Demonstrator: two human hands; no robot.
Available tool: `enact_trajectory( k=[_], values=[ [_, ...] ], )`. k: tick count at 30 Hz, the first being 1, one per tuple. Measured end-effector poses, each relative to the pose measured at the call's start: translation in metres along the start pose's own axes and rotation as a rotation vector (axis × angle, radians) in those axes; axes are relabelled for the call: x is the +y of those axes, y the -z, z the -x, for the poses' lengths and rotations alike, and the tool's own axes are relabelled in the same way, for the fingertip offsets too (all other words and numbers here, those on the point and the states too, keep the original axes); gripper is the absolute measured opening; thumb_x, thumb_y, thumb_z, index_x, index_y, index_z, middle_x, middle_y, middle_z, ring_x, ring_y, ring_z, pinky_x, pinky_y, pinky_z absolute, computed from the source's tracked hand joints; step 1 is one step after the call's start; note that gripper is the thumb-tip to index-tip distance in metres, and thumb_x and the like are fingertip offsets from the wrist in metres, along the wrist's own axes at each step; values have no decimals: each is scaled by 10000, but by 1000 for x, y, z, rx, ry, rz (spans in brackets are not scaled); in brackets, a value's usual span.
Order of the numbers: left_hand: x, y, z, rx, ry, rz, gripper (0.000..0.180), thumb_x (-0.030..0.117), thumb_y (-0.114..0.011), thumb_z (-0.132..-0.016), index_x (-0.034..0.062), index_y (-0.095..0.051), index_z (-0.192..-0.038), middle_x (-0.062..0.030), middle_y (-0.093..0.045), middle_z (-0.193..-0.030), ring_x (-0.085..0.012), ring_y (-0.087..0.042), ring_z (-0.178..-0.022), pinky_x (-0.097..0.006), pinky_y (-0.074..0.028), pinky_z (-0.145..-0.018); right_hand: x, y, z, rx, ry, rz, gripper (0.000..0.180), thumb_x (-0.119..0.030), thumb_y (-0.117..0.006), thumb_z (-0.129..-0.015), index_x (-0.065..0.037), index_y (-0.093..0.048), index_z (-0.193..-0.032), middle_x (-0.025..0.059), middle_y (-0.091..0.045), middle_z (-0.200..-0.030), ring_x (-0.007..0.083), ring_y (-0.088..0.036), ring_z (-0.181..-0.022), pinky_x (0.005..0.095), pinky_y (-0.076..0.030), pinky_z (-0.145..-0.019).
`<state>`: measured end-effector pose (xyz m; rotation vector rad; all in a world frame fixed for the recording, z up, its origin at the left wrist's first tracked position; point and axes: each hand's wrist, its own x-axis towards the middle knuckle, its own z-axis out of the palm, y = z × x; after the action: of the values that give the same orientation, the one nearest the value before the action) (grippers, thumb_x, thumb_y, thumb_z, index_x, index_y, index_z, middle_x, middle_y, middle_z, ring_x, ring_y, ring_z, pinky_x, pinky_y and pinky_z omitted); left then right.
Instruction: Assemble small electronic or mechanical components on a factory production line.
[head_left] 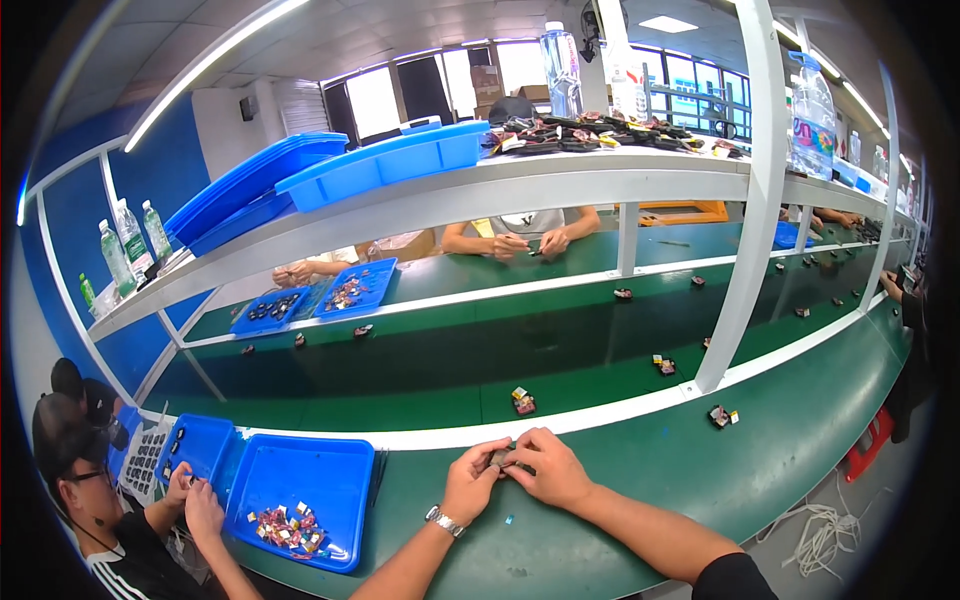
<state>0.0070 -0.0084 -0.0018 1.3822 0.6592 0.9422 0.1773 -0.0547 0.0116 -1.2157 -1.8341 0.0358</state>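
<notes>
past a dark sleeve [735,580] at near right, pinching a small part [498,459] between left hand [470,484] and right hand [548,470]; probably adjusting it, next calling for steady pressure.

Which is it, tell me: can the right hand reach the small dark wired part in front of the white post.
Probably yes: nothing stands between the right hand and that part, though that hand holds a small grey piece.

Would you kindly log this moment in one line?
left hand: holding small part | right hand: holding same part | nearest blue tray: wired components inside
</notes>
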Motion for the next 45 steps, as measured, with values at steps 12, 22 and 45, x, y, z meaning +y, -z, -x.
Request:
enact_trajectory(
  k=[12,22,45],
  values=[
    [0,6,-2,-75,43,-109,390,-134,-426,-910,-17,-571,-1253,-76,-638,-1179,-116,-623,-985,-251,-515,-846,6,16,-5,-238,263,145,239,-91,-726,-721,-160,-703,-949,10,-546,-956,222,-548,-932,354,-478,-818],
    [0,5,-2,68,26,27,264,-89,-521,-910,-16,-567,-1160,-105,-638,-1174,-139,-637,-1011,-282,-537,-846,16,16,-6,-23,-17,-108,320,-46,-635,-756,-82,-666,-1073,103,-588,-1108,305,-566,-1038,389,-484,-903],
    [24,-12,13,-446,-38,-575,385,74,-712,-796,47,-626,-1170,-58,-696,-1029,-139,-661,-894,-269,-527,-842,70,-3,-4,113,-388,-116,577,-198,-795,-755,-18,-537,-1239,105,-648,-1016,257,-583,-953,380,-471,-887]
  ],
)
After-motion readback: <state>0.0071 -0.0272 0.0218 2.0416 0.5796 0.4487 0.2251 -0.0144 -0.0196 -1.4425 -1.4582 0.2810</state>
